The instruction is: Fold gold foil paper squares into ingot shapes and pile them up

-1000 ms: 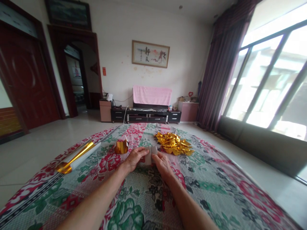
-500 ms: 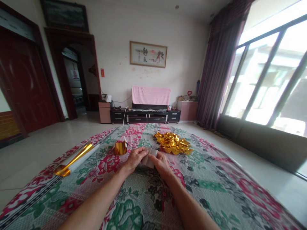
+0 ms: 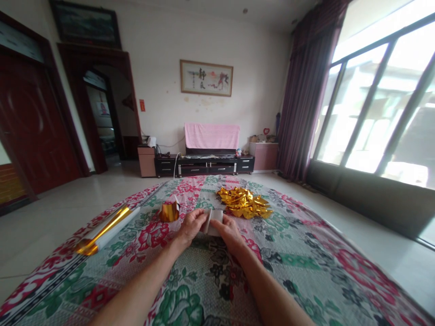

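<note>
Between my hands is a small pale grey folded paper [image 3: 215, 222], with a raised flap on its left side. My left hand [image 3: 192, 226] pinches its left edge between thumb and fingers. On the right, my right hand [image 3: 230, 230] grips the other edge, thumb on top. Just beyond and to the right lies a pile of shiny gold folded pieces [image 3: 244, 203]. A curled gold strip [image 3: 169, 211] stands to the left of my left hand.
The flowered cloth [image 3: 292, 280] covers the surface under my hands. A gold and white roll [image 3: 105, 230] lies at the left. Past the far edge stand a low black cabinet [image 3: 207, 168] and a pink cloth [image 3: 212, 136].
The paper's left part has been raised into a more upright flap between my fingers. My hands have barely moved, and the view has shifted slightly.
</note>
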